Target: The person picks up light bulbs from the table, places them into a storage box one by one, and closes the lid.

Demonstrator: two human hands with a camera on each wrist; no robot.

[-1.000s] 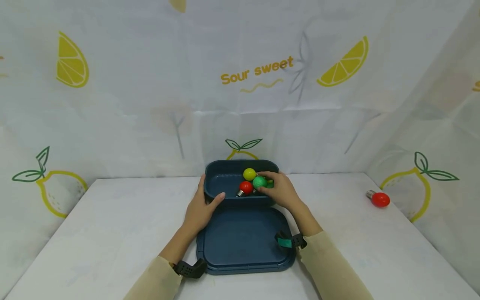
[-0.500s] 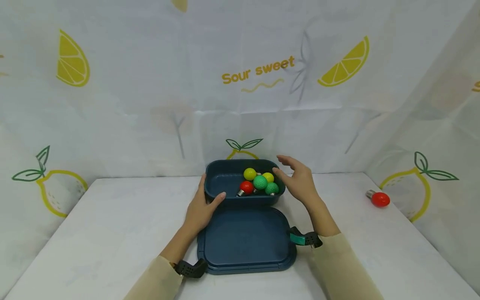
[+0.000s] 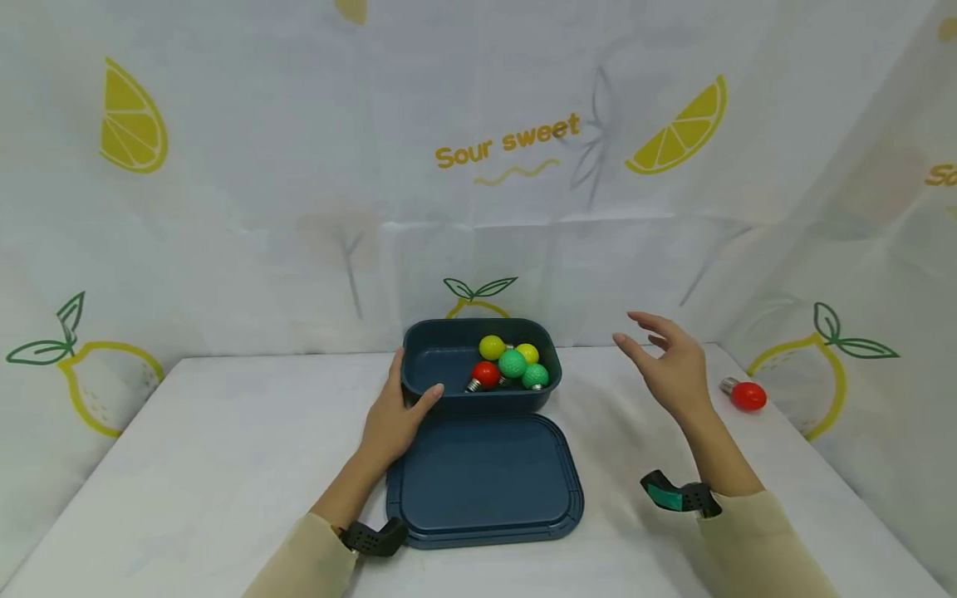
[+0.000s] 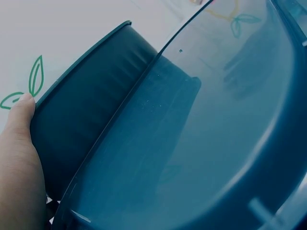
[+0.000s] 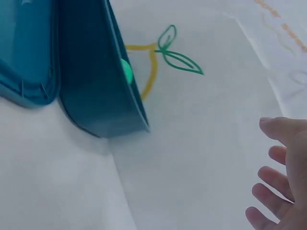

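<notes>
In the head view my left hand (image 3: 390,422) holds the left front corner of a dark blue box (image 3: 478,402). Its thumb lies on the front rim and the other fingers are along the left side. Inside, toward the right, lie small light bulbs: two yellow bulbs (image 3: 492,347), two green bulbs (image 3: 512,364) and a red bulb (image 3: 486,374) with a metal screw base. My right hand (image 3: 675,372) hovers with fingers spread and nothing in them, between the box and another red bulb (image 3: 748,396) at the table's right side. The right wrist view also shows this empty hand (image 5: 283,177).
A dark blue lid (image 3: 486,482) lies flat on the white table (image 3: 247,465) just in front of the box. Behind the table hangs a white cloth (image 3: 299,249) printed with lemons. It also runs along the right side, close to the lone bulb.
My right hand has let go of a green bulb in the box, lifted out and moved right, toward the lone red bulb. The left hand has stayed on the box.
</notes>
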